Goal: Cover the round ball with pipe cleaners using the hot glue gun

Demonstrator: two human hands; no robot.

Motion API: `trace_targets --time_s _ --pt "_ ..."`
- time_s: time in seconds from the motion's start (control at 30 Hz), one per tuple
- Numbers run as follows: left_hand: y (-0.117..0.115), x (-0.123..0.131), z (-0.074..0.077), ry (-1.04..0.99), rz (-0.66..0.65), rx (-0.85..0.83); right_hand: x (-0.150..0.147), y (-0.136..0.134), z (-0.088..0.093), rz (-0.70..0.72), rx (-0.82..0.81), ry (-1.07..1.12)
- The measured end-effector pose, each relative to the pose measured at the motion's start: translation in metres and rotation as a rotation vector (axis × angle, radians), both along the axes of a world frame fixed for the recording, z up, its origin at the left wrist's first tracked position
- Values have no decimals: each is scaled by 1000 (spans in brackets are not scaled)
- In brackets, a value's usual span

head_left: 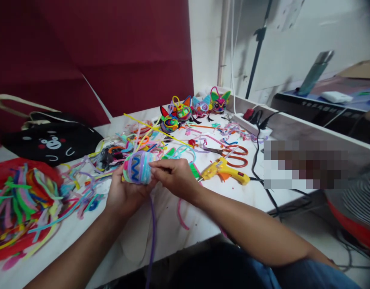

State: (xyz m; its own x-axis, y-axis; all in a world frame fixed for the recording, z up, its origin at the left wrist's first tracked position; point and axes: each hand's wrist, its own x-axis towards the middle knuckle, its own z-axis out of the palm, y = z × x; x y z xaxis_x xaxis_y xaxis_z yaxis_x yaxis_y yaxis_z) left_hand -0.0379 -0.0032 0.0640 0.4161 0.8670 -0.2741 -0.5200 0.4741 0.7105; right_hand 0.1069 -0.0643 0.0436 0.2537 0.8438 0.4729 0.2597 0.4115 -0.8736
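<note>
My left hand [124, 196] is wrapped round a ball covered in pipe cleaners [139, 167], banded in lilac, light blue and yellow with a dark blue zigzag. Thumb and forefinger of my right hand [169, 172] are pinched at the ball's right side; what lies between them is hidden. A purple pipe cleaner [152, 233] hangs down below the hands over the table's front edge. Right of my right hand lie a yellow glue gun [225, 170] and orange-handled scissors [237, 154]. Behind the ball spread loose pipe cleaners [148, 138] in many colours.
Several finished-looking pipe-cleaner animal heads [169, 120] stand at the back. At left are a red bag of pipe cleaners [25, 196] and a black fabric bag [52, 140]. A power strip [252, 123] with dark cables [257, 156] runs along the right side.
</note>
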Motion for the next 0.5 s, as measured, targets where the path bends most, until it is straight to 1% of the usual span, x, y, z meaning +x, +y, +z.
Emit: trace_targets --time_s 0.17,0.37,0.5 --pt "2 -1 -2 12 -4 10 0 -1 1 -43 25 -103" --pt "-1 0 -2 41 28 -4 -2 -6 3 -117 117 -339" --pt "-2 3 -1 50 31 0 -3 -8 5 -159 98 -432"
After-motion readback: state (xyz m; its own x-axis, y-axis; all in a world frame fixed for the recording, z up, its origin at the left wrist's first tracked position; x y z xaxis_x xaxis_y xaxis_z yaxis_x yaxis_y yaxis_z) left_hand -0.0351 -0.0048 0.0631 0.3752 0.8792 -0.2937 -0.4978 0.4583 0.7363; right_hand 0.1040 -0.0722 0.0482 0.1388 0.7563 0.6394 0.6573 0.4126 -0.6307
